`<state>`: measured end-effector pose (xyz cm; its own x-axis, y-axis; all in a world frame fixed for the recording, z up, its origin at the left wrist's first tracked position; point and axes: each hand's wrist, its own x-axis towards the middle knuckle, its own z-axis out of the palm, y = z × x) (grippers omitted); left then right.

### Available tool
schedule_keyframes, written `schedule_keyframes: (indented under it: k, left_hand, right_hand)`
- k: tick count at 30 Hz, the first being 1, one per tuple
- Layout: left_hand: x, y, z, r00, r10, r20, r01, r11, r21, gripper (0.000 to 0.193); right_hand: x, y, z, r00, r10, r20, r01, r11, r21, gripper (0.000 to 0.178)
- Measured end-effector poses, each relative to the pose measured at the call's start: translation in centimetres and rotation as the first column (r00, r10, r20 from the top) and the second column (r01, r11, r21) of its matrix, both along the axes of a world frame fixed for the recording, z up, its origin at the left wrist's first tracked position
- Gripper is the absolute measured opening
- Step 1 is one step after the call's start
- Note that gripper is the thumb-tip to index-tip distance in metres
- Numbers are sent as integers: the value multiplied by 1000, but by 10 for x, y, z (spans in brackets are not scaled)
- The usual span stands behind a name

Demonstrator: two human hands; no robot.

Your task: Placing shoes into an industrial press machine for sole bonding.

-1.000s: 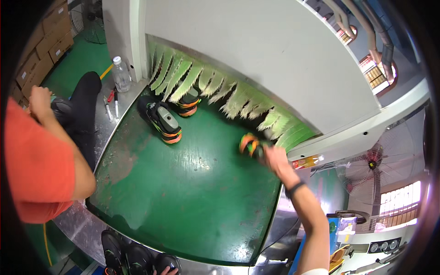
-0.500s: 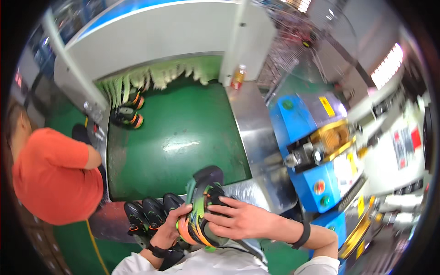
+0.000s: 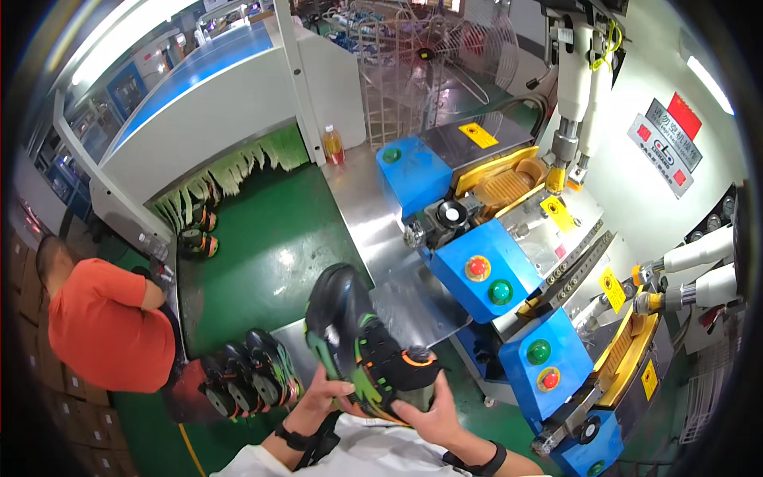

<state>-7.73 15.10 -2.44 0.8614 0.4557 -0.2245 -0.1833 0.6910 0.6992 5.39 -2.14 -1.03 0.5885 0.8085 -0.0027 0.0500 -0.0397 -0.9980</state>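
Observation:
A black shoe (image 3: 342,310) with green and orange trim is held up in front of my body, toe pointing away from me and the top side facing up. My left hand (image 3: 324,393) grips its left side near the sole, thumb on the upper. At the heel end, my right hand (image 3: 435,415) is closed around the shoe with its thumb along the back. Left of my left hand, several similar shoes (image 3: 253,372) stand in a row on a metal ledge.
A green conveyor belt (image 3: 262,262) runs under a white machine with a fringed curtain (image 3: 230,171); shoes lie by it. To the right are blue press units (image 3: 485,270) with buttons and yellow moulds. A bottle (image 3: 333,145) stands on the metal edge. A person in orange (image 3: 111,326) is at left.
My view has swung right toward the presses. The shoe has been tilted so its top shows, and my right hand has shifted from the shoe's upper to its heel.

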Motion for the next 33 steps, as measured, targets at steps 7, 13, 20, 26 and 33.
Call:
schedule_keyframes:
  k: [7,13,20,26,33]
  left_hand:
    - [76,4,0,948,-316,26,315,949,23,75]
    - [144,35,-20,981,-173,-84,131,920,-370,61]
    - [172,97,-245,939,-6,-343,339,174,925,41]
    - [157,125,-263,915,-30,-403,394,-154,906,41]
    - [165,126,-272,924,-89,-372,364,-98,926,41]
  right_hand:
    - [51,-24,-13,979,-98,-176,84,993,-85,63]
    - [90,-3,38,872,-382,-306,373,923,-92,59]
    - [201,56,71,866,-434,247,485,851,-204,55]
    - [387,134,64,595,-676,-434,517,736,-437,24]
    - [550,187,-14,450,-893,20,764,374,-526,42]
